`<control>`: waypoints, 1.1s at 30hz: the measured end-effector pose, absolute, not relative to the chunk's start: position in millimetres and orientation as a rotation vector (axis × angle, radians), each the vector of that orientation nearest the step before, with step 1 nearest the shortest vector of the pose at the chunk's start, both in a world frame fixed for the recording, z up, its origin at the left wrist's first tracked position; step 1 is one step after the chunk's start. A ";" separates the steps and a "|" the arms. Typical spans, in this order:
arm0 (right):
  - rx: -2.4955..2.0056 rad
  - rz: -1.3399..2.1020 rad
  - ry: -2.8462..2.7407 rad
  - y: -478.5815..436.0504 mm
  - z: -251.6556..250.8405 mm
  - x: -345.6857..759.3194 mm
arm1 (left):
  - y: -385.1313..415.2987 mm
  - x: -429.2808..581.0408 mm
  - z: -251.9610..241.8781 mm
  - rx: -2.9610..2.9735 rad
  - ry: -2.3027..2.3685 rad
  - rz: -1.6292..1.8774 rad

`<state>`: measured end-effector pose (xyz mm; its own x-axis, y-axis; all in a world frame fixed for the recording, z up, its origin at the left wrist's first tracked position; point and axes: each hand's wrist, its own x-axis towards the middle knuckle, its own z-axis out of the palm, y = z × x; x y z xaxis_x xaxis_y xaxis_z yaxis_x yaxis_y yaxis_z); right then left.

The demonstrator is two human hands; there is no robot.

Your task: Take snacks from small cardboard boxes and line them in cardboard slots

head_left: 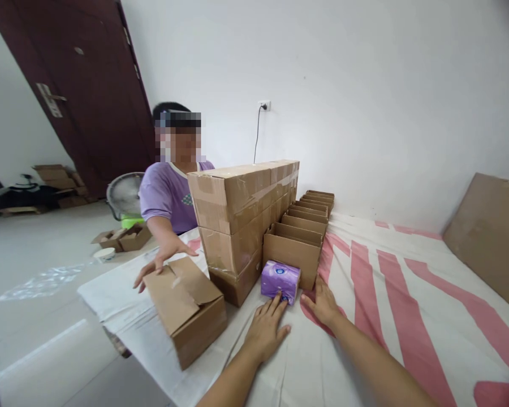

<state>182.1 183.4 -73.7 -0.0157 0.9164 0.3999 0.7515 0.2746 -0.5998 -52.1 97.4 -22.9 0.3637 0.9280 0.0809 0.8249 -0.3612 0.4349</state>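
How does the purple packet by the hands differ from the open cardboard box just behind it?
The purple packet has a blue-and-white printed mark; the cardboard box is plain brown. The packet is smaller than the box. The packet looks closed, while the box stands open at the top. Both rest on the striped cloth.

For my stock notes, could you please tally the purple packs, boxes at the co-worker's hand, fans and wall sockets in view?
Purple packs: 1
Boxes at the co-worker's hand: 1
Fans: 1
Wall sockets: 1
Total: 4
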 end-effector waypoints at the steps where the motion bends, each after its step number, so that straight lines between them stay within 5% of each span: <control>1: -1.595 0.265 -1.803 177.8 -74.3 179.3 | 97.1 -52.2 -21.9 2.307 1.544 0.464; 12: -1.589 0.187 -2.221 28.2 -111.7 216.9 | 27.5 -55.4 3.9 2.353 1.322 0.487; 15: -1.554 0.150 -2.233 4.4 -117.8 227.7 | 2.8 -90.6 43.0 2.498 1.178 0.771; 19: -1.570 0.153 -2.219 -1.8 -111.2 224.3 | 29.3 -171.9 104.4 2.187 2.054 1.082; 26: -1.556 0.209 -2.205 -1.9 -95.8 217.3 | 110.9 -272.0 121.0 1.947 2.302 0.769; 33: -1.693 0.312 -2.283 -10.7 -64.2 206.0 | 85.7 -270.1 107.5 1.945 2.183 0.550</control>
